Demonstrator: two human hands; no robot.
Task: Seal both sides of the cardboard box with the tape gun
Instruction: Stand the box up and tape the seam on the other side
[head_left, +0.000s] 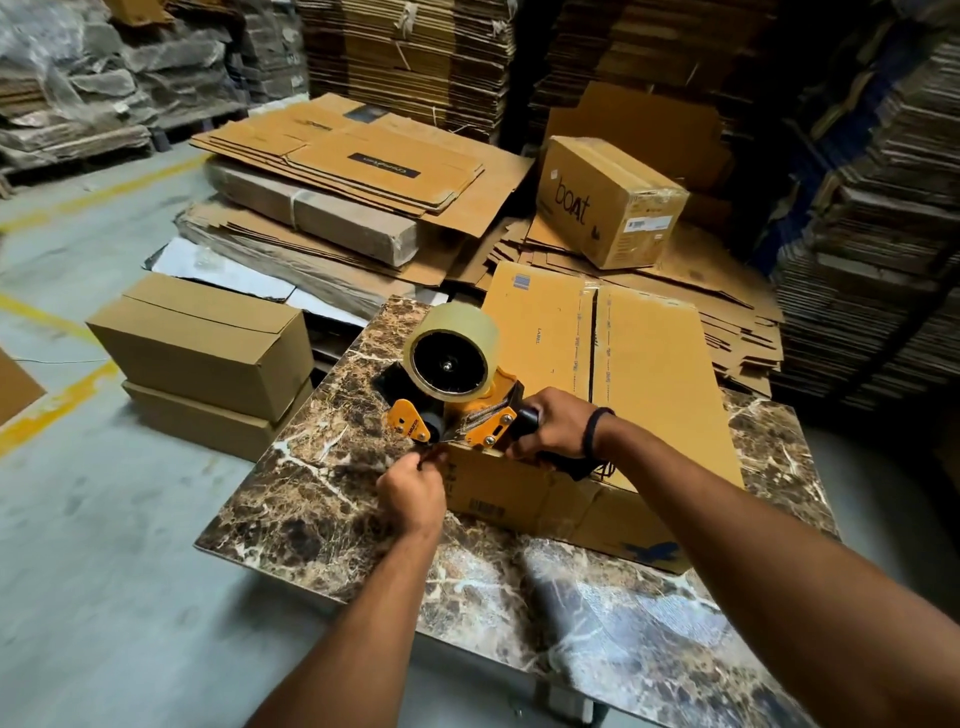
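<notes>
A long brown cardboard box (654, 364) lies on the marble-patterned table (322, 499), its two top flaps folded in with a dark seam running down the middle. My right hand (556, 426) grips the black handle of the orange tape gun (467, 400), which sits at the box's near left corner. A roll of clear tape (452, 348) is mounted on the gun. My left hand (413, 480) pinches the loose tape end just below the gun's roller, beside the box's near end face.
Two closed boxes (202, 338) are stacked on the floor left of the table. Flattened cartons (353, 171) pile up behind it, with a "boat" box (608, 202) on top at the right. Tall cardboard stacks (872, 208) wall in the back and right.
</notes>
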